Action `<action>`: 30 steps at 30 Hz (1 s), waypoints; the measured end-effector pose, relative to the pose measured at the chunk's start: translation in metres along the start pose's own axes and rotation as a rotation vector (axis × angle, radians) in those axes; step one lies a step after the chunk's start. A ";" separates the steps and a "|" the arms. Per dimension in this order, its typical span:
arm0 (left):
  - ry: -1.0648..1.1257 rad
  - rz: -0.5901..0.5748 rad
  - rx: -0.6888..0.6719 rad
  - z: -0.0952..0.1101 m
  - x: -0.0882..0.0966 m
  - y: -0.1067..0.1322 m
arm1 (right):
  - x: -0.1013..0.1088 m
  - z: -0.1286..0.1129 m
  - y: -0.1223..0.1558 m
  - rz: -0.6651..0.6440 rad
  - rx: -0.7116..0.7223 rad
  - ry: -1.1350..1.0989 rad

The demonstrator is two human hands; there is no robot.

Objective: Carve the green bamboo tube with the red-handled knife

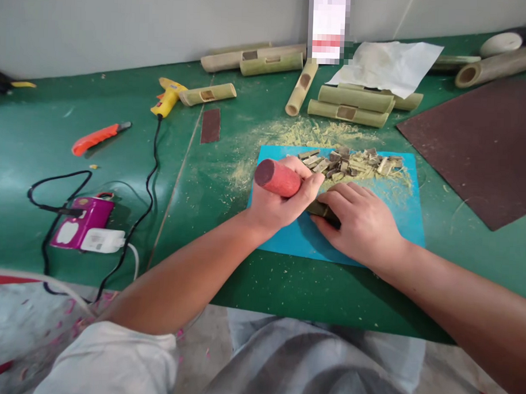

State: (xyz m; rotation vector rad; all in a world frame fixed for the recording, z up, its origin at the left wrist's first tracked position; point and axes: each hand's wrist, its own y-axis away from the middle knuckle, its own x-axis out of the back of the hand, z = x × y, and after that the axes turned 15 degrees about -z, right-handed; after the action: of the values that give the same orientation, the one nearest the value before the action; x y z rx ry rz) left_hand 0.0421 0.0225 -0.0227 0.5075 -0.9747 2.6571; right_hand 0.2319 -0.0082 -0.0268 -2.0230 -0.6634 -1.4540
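My left hand [284,200] is closed around a thick red handle [278,178]; the tool's working end is hidden below the fist. Just right of it, my right hand [361,220] grips a dark piece of bamboo [325,210], most of which the fingers cover. Both hands are low over a blue mat [400,225]. Bamboo chips [344,162] and pale shavings [367,172] lie heaped along the mat's far side, close beyond my fingers.
Cut bamboo tubes [347,112] lie at the back, near white paper [384,66]. A brown sheet [480,147] is at right. Leftward are a yellow glue gun [167,99], an orange utility knife [99,138], a brown strip [211,126], and a purple power block [78,222] with trailing cords.
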 end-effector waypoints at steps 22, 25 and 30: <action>0.188 0.162 0.293 0.000 -0.015 -0.010 | -0.001 0.005 -0.006 -0.047 -0.028 -0.155; 0.257 0.235 0.297 0.001 -0.016 -0.013 | 0.000 0.003 -0.006 -0.043 -0.048 -0.136; 0.194 0.192 0.237 0.001 -0.017 -0.018 | -0.001 0.002 -0.005 -0.037 -0.042 -0.119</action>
State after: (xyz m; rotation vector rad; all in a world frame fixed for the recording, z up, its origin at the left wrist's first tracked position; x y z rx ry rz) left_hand 0.0641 0.0334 -0.0184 0.2042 -0.6873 2.9453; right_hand 0.2298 -0.0034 -0.0276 -2.1534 -0.7284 -1.3872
